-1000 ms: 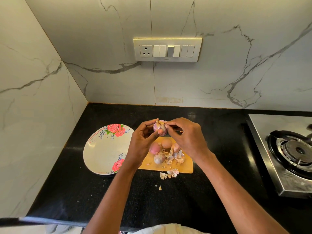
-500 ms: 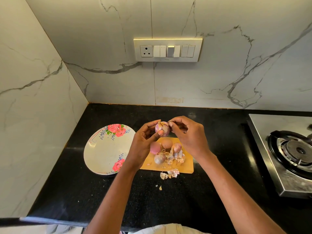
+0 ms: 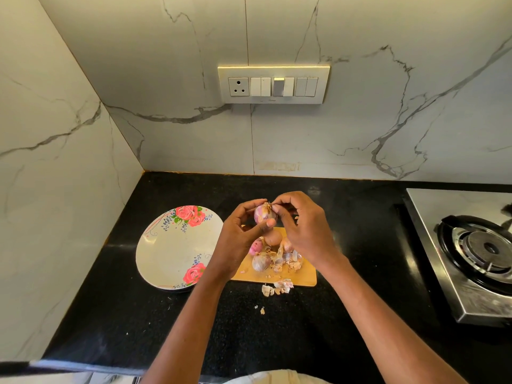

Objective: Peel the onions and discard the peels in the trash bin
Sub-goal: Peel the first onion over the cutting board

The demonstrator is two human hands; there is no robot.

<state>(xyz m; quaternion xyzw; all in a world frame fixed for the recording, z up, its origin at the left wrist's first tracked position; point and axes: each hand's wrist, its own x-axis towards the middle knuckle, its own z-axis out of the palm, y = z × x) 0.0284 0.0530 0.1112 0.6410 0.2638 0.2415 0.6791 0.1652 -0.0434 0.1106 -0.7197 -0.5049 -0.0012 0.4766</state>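
We cradle the small purple onion [image 3: 265, 214] in our left hand [image 3: 240, 239], steadying it while our right hand [image 3: 303, 231] pinches its papery tip to strip skin over the wooden board [image 3: 304, 275].

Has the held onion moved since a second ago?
Yes, slightly: the onion in the left hand has risen toward the wall, farther above the cutting board.

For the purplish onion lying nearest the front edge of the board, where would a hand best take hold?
Probably pinch the purplish onion across its round middle, coming from above and the left: peels crowd its right, and the cutting board beneath blocks a low approach.
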